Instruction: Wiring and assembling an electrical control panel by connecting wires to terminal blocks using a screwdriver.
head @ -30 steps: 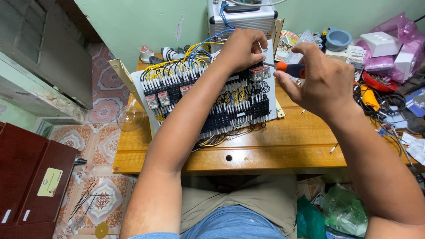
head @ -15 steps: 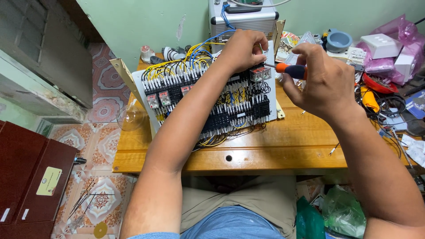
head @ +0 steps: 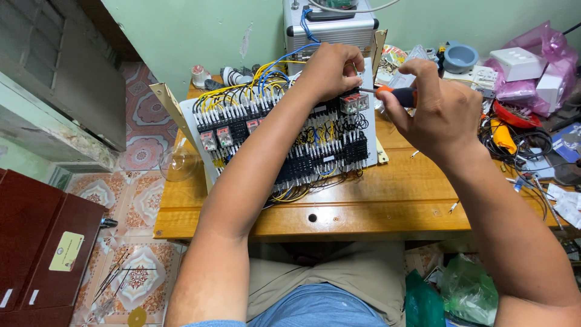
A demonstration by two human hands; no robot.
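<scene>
1. Two bare hands work over one wiring panel [head: 284, 142], a flat white board that leans tilted on a wooden table [head: 387, 206].
2. The left hand [head: 330, 72] rests on the panel's upper right part, fingers curled tight and pinched together at the top edge. What they pinch is too small to tell.
3. The right hand [head: 439, 112] is closed around one screwdriver [head: 396, 94]. Its handle is orange and black, and its thin metal shaft points left toward the left hand's fingertips.
4. The panel carries rows of black terminal blocks, with bundles of yellow, blue, black and white wires looping over them. Several small clear relay cubes with red tops sit among the rows: two at the left, and a close cluster near the left hand.
5. One ribbed metal case [head: 330, 27] stands behind the panel, against the green wall.
6. One clear glass bulb shape [head: 178, 163] lies at the table's left edge.
7. To the right lie one round blue bowl [head: 460, 57], one white box [head: 523, 63], pink plastic bags [head: 554, 66] and a tangle of black cables [head: 514, 145].
8. One dark red cabinet [head: 36, 254] stands on the patterned tile floor at the left.
</scene>
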